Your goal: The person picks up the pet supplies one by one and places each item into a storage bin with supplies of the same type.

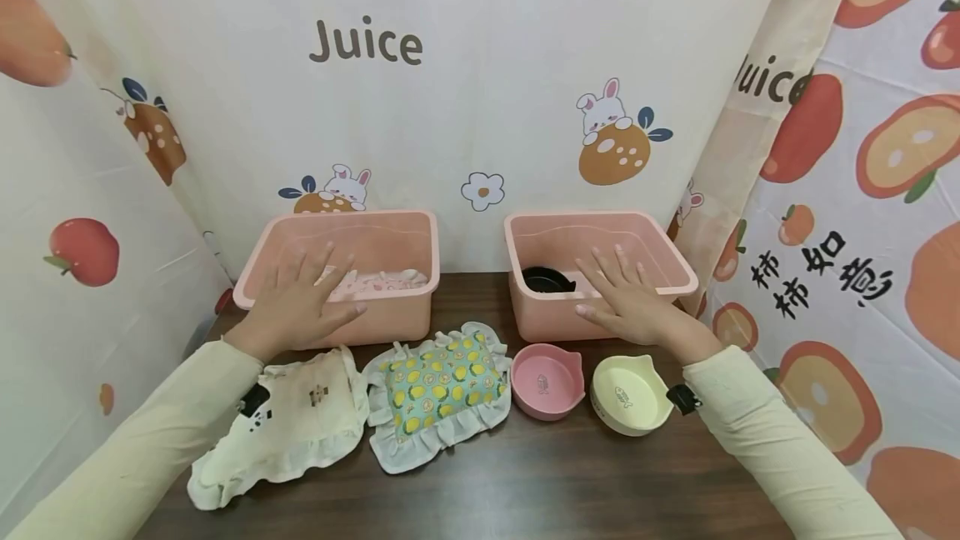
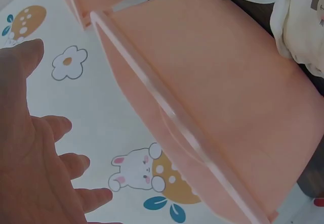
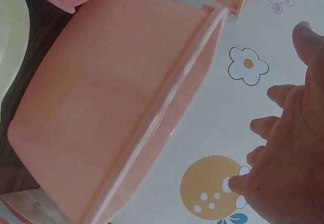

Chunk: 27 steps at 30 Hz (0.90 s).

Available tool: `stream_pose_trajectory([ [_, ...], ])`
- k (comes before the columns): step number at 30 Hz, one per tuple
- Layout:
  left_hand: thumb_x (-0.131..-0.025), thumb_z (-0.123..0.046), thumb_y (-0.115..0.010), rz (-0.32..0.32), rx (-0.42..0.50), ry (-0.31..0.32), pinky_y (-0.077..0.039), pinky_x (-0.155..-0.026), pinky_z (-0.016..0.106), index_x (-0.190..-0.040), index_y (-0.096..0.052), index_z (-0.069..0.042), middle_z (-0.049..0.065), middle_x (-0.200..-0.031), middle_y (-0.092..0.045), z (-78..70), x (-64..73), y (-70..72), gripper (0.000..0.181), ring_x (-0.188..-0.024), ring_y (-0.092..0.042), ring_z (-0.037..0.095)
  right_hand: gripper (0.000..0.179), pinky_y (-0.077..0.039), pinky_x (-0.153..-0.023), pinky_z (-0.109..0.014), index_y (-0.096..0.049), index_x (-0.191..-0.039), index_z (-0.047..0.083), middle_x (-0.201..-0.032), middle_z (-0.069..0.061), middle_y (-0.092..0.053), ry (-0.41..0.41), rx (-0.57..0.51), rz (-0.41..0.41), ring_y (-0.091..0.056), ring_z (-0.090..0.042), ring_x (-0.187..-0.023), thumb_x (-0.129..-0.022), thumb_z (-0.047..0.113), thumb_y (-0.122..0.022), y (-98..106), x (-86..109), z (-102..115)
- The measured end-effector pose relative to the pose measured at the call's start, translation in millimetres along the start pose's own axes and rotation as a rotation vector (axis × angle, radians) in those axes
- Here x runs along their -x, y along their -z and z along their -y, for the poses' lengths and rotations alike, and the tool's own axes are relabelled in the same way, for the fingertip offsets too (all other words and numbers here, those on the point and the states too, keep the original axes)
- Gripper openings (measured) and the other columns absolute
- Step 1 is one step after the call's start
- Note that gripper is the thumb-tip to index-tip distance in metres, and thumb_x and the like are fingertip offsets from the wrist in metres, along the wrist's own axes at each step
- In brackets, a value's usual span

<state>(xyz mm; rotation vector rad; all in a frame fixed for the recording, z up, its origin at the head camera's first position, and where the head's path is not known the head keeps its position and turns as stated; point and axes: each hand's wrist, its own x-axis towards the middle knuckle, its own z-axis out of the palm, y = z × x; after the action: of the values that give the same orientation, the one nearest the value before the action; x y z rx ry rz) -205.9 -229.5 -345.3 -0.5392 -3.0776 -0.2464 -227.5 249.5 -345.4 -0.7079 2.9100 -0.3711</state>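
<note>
Your left hand [image 1: 303,298] and right hand [image 1: 626,294] hover empty, fingers spread apart.
Both your arms reach forward over the pink bins: the left bin [image 1: 397,319] contains a printed cloth [image 1: 382,282], the right bin [image 1: 551,319] a black bowl [image 1: 546,280]. The work looks only part done; a cream frilled cloth [image 1: 300,415], lemon-print cushion [image 1: 442,382], pink bowl [image 1: 542,386] and yellow bowl [image 1: 632,398] lie outside, nearer you.
</note>
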Motion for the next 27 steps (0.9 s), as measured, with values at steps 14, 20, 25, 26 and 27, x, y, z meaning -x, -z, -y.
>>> stream_pose_trajectory([
  [14,-0.094,-0.058,-0.045,-0.030,-0.017,-0.029,-0.004,-0.106,0.073,-0.153,-0.026,-0.013,0.021,-0.159,-0.007,1.0,2.7,-6.0,0.076,-0.141,-0.006,0.052,0.074,0.007,-0.111,-0.065,-0.014,-0.155,0.015,-0.161,-0.016,0.000,0.025,-0.005,-0.008,0.015,-0.038,-0.144,-0.098,0.051,-0.044,-6,-12.2,5],
  [20,-0.094,-0.059,-0.044,-0.045,-0.032,-0.022,-0.009,-0.104,0.074,-0.152,-0.028,-0.013,0.022,-0.158,-0.013,3.6,11.3,-10.7,0.076,-0.141,-0.011,0.050,0.075,0.001,-0.115,-0.058,-0.016,-0.155,0.013,-0.161,-0.013,-0.002,0.079,0.009,0.006,0.010,-0.034,-0.146,-0.098,0.052,-0.043,-6,-39.1,24],
  [25,-0.094,-0.061,-0.041,-0.041,-0.018,0.014,-0.009,-0.103,0.074,-0.153,-0.025,-0.015,0.023,-0.158,-0.011,10.0,20.1,-20.3,0.077,-0.140,-0.011,0.052,0.074,-0.005,-0.117,-0.052,-0.016,-0.154,0.010,-0.160,-0.015,-0.007,0.128,0.038,-0.027,0.004,-0.033,-0.147,-0.098,0.050,-0.043,-9,-65.0,45],
  [26,-0.094,-0.062,-0.041,-0.036,-0.013,0.026,-0.010,-0.103,0.075,-0.153,-0.024,-0.015,0.023,-0.158,-0.011,11.3,22.2,-22.1,0.078,-0.139,-0.012,0.053,0.074,-0.006,-0.118,-0.051,-0.016,-0.154,0.009,-0.160,-0.016,-0.009,0.138,0.042,-0.035,0.002,-0.033,-0.147,-0.099,0.049,-0.044,-11,-70.8,49],
  [27,-0.094,-0.062,-0.041,-0.039,-0.011,0.032,-0.010,-0.102,0.076,-0.153,-0.025,-0.014,0.023,-0.158,-0.011,12.9,24.4,-23.7,0.078,-0.138,-0.013,0.054,0.073,-0.006,-0.118,-0.050,-0.015,-0.154,0.008,-0.160,-0.017,-0.010,0.145,0.043,-0.040,0.001,-0.032,-0.147,-0.099,0.047,-0.044,-13,-76.4,53],
])
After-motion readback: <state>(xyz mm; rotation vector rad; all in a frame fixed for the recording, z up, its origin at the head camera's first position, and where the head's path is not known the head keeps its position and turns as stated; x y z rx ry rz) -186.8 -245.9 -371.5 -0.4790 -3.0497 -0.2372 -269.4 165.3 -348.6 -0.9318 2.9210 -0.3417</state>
